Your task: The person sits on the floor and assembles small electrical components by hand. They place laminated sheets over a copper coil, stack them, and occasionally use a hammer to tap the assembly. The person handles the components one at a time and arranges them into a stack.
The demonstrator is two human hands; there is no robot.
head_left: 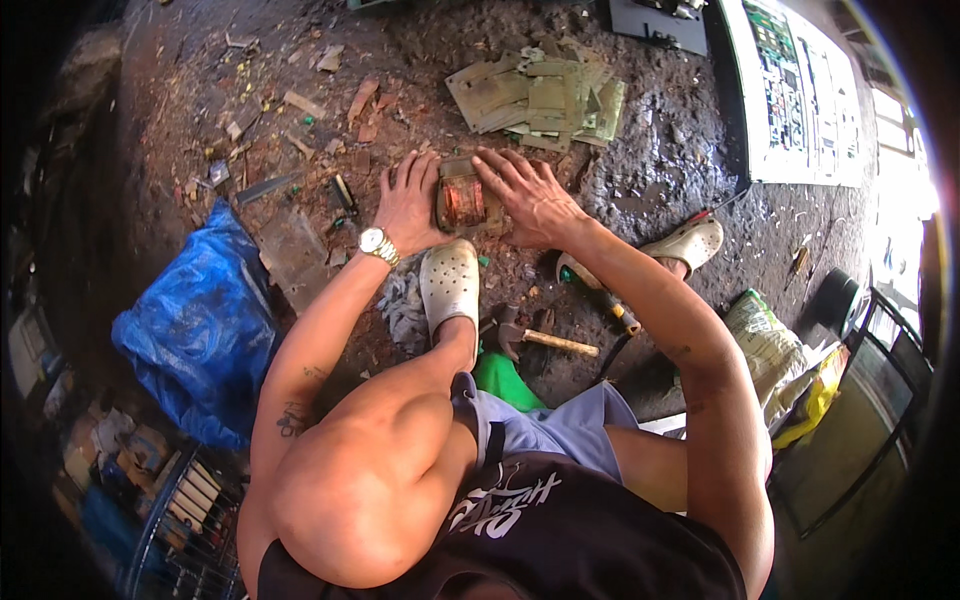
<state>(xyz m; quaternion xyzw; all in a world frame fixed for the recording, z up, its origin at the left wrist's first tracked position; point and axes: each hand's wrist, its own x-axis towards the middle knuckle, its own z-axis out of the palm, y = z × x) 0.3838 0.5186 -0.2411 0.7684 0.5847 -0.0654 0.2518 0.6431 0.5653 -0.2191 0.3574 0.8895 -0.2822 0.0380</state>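
Note:
On the dirty ground in front of me sits a small boxy transformer [462, 200] with reddish copper winding in its middle. My left hand [408, 203] is against its left side, fingers stretched forward, a watch on the wrist. On the other side, my right hand [530, 198] has its fingers over the right edge and far corner. Both hands hold the block between them; the palms' contact is partly hidden. Just beyond lies a loose pile of thin, flat greyish plates [545, 95]. My shoe [450, 285] touches or nearly touches the block's near edge.
A hammer [545, 340] lies right of my shoe, near a yellow-and-black handled tool [620, 312]. Blue tarp [205, 325] bulges at left. Scraps [365, 100] litter the ground ahead. Circuit boards [800, 90] are on a white panel at far right; sacks [765, 350] stand nearer.

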